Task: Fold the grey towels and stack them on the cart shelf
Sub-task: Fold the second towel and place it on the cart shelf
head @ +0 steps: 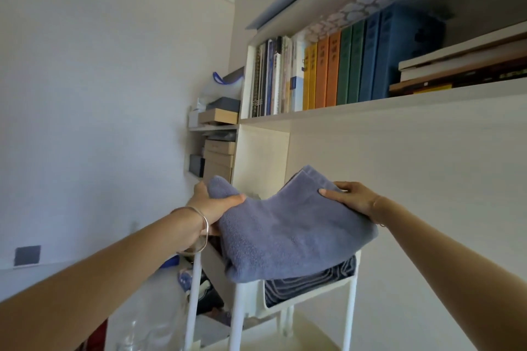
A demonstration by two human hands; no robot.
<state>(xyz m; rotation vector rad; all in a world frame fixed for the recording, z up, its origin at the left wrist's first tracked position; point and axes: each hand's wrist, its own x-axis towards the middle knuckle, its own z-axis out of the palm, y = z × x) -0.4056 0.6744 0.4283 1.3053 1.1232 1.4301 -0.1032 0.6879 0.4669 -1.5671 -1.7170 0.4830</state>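
A folded blue-grey towel (288, 234) hangs between both hands just above the white cart (352, 302). My left hand (212, 204) grips its left end, thumb on top and fingers underneath. At the right end my right hand (352, 198) holds it the same way, thumb pressed on the upper face. Below the towel, a stack of folded dark grey towels (310, 283) lies on the cart's top shelf, partly hidden by the one I hold.
A white bookshelf with coloured books (328, 74) runs above and behind the cart. Cardboard boxes (218, 154) are stacked at the left of it. A clear plastic bottle (151, 313) and small items stand by the cart's left post (192, 302).
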